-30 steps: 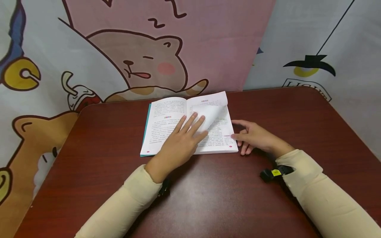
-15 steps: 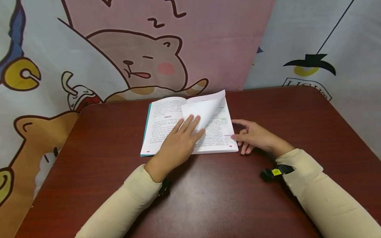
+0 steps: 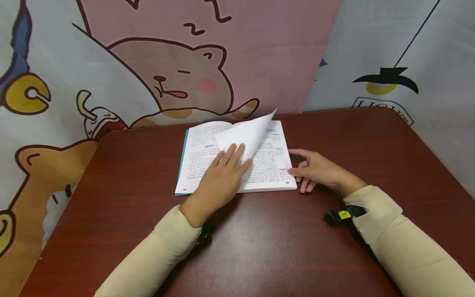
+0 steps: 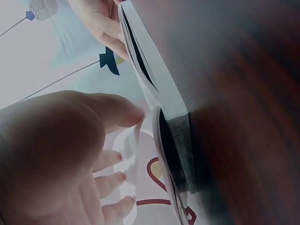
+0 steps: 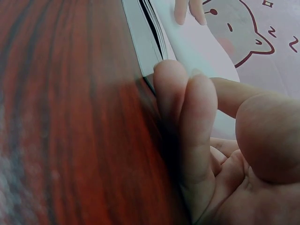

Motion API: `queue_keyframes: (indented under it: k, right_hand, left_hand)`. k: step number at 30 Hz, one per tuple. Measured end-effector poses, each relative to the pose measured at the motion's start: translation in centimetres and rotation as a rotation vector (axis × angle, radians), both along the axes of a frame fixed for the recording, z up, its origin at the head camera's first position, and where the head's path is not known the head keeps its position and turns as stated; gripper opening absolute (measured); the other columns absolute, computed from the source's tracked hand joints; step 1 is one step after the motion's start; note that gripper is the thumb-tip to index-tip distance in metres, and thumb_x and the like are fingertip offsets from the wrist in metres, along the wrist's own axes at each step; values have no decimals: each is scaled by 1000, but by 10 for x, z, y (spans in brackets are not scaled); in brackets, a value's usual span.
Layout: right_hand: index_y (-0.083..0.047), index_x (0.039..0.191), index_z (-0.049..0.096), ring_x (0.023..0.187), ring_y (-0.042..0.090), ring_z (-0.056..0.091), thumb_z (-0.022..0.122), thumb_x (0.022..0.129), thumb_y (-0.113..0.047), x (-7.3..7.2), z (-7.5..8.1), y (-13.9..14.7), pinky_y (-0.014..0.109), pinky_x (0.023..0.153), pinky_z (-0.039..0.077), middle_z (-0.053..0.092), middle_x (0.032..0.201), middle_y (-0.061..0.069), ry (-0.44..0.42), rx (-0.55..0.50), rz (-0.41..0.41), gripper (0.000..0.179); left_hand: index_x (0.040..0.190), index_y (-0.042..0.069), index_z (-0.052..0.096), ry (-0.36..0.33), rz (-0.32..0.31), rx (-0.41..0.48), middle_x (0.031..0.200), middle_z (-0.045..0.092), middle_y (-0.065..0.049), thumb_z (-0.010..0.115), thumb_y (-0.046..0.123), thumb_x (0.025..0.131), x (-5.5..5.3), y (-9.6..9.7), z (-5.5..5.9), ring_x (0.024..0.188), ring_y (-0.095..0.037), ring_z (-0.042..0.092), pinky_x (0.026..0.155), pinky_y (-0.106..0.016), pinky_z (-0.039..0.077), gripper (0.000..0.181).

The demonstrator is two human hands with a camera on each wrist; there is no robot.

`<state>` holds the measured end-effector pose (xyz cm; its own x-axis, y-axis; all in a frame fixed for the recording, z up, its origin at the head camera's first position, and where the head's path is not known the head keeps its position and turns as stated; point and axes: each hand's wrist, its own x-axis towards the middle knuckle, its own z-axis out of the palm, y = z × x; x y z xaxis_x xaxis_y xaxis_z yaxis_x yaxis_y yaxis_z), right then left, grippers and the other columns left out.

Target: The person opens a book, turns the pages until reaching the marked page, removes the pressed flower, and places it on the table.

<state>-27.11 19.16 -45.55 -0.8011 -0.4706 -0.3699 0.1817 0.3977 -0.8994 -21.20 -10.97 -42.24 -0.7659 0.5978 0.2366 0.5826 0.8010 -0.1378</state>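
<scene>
An open book (image 3: 200, 161) with a teal cover edge lies on the table, printed text on both sides. One white page (image 3: 245, 134) is lifted and folded over from the right side, its far corner standing up. My left hand (image 3: 220, 181) has its fingers straight on that page near the middle of the book; in the left wrist view its thumb (image 4: 117, 110) lies close to the page edge. At the right edge, my right hand (image 3: 319, 171) holds the book with its thumb on the margin. Its curled fingers (image 5: 194, 126) sit against the book's corner.
The dark red-brown table (image 3: 252, 247) reaches back to a cartoon-printed cloth (image 3: 282, 57). A black strap device with a yellow label (image 3: 344, 215) is worn at the right wrist.
The left hand has slid slightly left, drawing the page with it. The page's raised corner has swung left, and more of the printed page beneath shows. The right hand stays still.
</scene>
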Motion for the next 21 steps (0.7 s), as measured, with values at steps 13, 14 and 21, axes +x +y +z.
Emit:
queue_keyframes:
  k: [13, 14, 21]
  right_hand:
    - [-15, 160, 18, 55, 26, 69, 69, 95, -20, 1, 0, 1, 38, 49, 57, 58, 77, 13, 11, 19, 0, 82]
    - [-15, 160, 18, 55, 26, 69, 69, 95, -20, 2, 0, 0, 38, 49, 57, 58, 77, 13, 9, 18, 0, 82]
    - [-14, 160, 18, 54, 25, 69, 69, 95, -19, 2, 1, 0, 37, 49, 57, 58, 77, 13, 7, 18, 3, 82]
  left_hand:
    - [143, 14, 54, -8, 76, -16, 159, 35, -21, 69, 22, 90, 1, 0, -2, 146, -44, 35, 111, -56, 40, 56]
    - [143, 14, 54, -17, 81, -15, 159, 35, -21, 70, 23, 90, 1, -1, -2, 146, -45, 34, 111, -56, 40, 56]
    - [146, 16, 52, -95, 137, -22, 161, 31, -20, 67, 27, 94, 2, 0, -1, 147, -47, 30, 108, -61, 40, 55]
